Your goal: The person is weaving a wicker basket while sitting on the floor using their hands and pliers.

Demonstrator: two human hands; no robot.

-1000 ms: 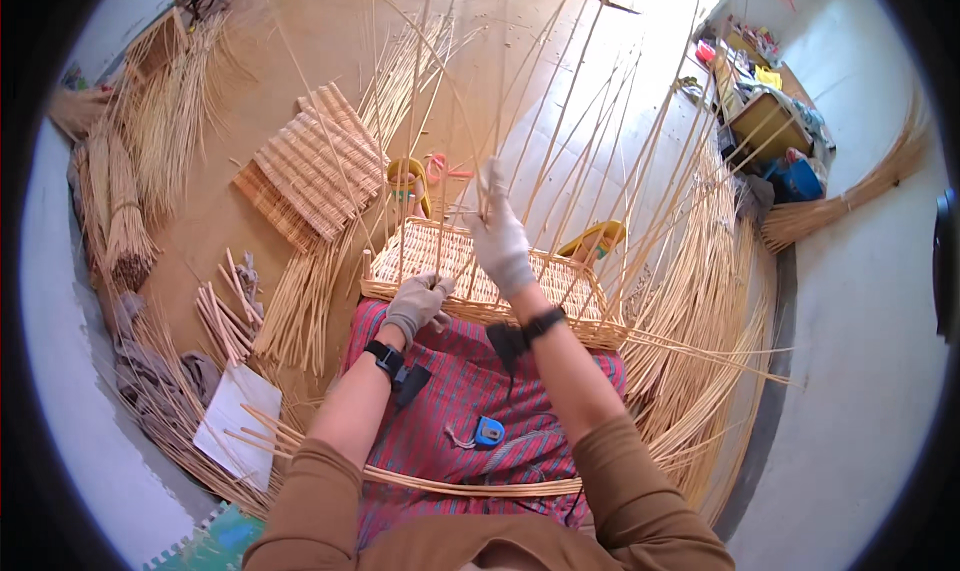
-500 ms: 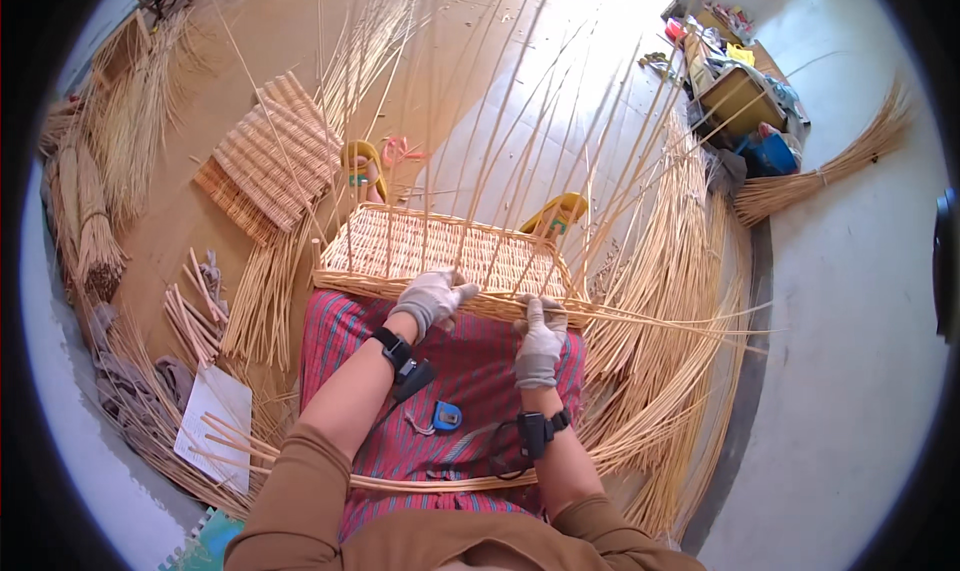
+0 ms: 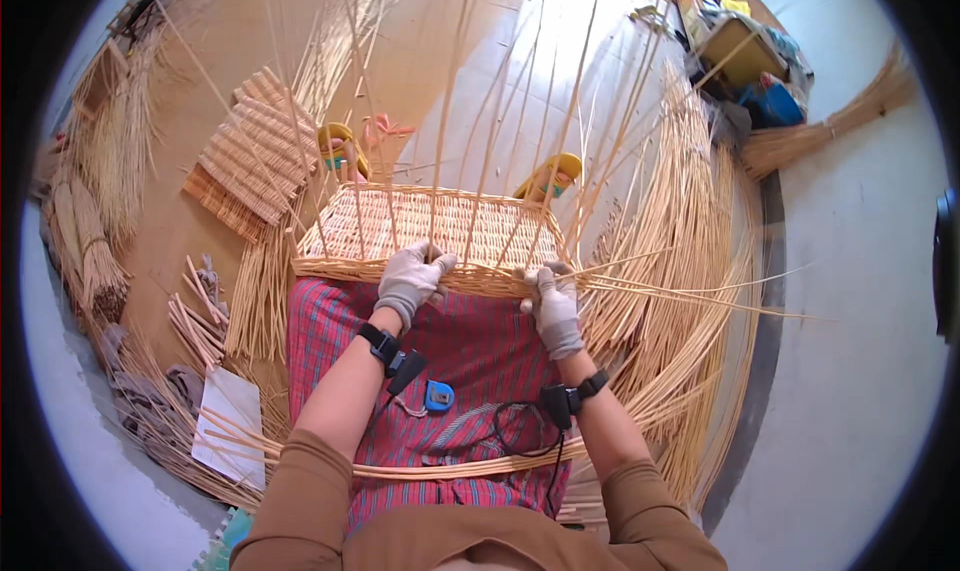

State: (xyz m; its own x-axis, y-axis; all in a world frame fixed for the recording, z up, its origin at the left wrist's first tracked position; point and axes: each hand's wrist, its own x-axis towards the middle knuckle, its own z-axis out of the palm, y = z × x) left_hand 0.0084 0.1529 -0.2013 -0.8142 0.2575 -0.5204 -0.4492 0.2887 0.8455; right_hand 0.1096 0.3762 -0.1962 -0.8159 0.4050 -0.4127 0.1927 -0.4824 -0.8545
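Note:
A shallow rectangular wicker basket (image 3: 400,213) rests on the far end of my lap, with long thin stakes rising from its sides. My left hand (image 3: 410,279), in a pale work glove, is closed on the near woven edge around its middle, thumb and fingers on the weave. Further right, my gloved right hand (image 3: 556,313) grips the same edge close to the right corner. Several long weaving strands (image 3: 680,293) stick out to the right past that corner. The undersides of both hands' fingers are partly hidden.
A striped red cloth (image 3: 330,341) covers my lap, with a blue tape measure (image 3: 438,396) and long rods (image 3: 450,470) across it. Rod bundles (image 3: 650,221) lie right; woven panels (image 3: 258,156), cut sticks (image 3: 195,323) and white paper (image 3: 228,436) lie left. A cluttered table (image 3: 745,51) stands far right.
The basket and lap appear slightly further left and the basket higher in view. My left hand shifts left with it; my right hand sits a little further right along the edge.

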